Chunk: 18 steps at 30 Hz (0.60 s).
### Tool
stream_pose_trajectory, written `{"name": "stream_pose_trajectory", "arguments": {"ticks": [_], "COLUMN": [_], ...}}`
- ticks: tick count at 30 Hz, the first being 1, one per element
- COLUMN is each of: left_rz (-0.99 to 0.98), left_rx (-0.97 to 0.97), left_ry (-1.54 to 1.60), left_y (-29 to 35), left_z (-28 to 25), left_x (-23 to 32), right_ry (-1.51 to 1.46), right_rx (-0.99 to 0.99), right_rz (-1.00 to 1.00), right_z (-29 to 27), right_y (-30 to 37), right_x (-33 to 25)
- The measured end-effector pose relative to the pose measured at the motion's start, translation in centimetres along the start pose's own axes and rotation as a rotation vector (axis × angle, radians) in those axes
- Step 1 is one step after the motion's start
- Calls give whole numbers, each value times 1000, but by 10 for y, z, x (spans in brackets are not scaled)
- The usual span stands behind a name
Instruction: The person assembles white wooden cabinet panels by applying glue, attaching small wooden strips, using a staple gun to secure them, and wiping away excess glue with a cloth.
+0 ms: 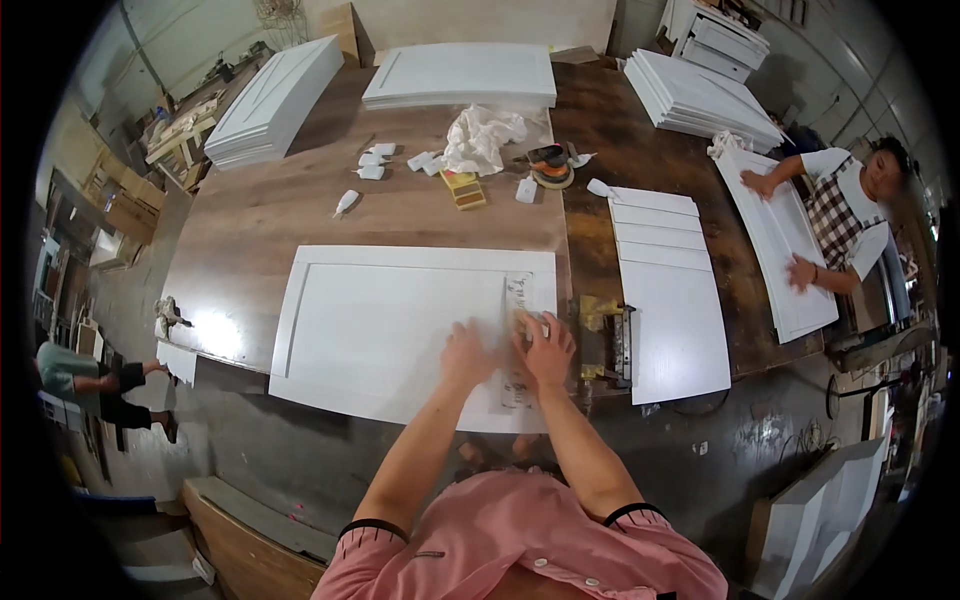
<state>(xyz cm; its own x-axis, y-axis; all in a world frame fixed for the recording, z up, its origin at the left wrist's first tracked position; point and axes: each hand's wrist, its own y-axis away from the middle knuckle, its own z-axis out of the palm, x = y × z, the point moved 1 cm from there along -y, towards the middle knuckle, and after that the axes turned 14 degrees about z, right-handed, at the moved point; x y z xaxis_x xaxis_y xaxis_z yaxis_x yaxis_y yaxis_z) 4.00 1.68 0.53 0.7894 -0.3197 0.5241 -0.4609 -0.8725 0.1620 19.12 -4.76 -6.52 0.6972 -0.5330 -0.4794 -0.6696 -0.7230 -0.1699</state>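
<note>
A white framed panel point(400, 320) lies flat on the wooden table before me, its near edge jutting past the table's front. Dark handwriting runs down a strip near its right end. My left hand point(467, 355) rests on the panel just left of that strip, its fingers smeared by motion. Over the writing, my right hand point(546, 350) presses down with bent fingers. A small tan patch shows at its fingertips, too blurred to name.
Several narrow white boards point(675, 330) lie to the right, beside a metal-edged tool point(622, 345). Beyond the panel are a white rag point(482, 138), an orange-black sander point(550, 165), a yellow box point(464, 190) and small white bottles point(346, 203). A co-worker handles another panel point(785, 250) at right.
</note>
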Motion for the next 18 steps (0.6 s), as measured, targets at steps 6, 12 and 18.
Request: {"name": "stream_pose_trajectory", "arguments": {"ticks": [6,12,18], "left_rz": [-11,-27,71], "left_rx": [-10,5,86], "left_ry": [18,52,61], "left_y": [-16,-16,-18], "left_z": [8,15,40], "left_x": [17,2,-11], "right_ry": [30,4,13], "right_rx": [-7,-69,-61], "right_rz": [26,44,24], "right_z": [16,-5,-10], "right_y": [-4,-1,-6], "right_x": [18,-7,-6]}}
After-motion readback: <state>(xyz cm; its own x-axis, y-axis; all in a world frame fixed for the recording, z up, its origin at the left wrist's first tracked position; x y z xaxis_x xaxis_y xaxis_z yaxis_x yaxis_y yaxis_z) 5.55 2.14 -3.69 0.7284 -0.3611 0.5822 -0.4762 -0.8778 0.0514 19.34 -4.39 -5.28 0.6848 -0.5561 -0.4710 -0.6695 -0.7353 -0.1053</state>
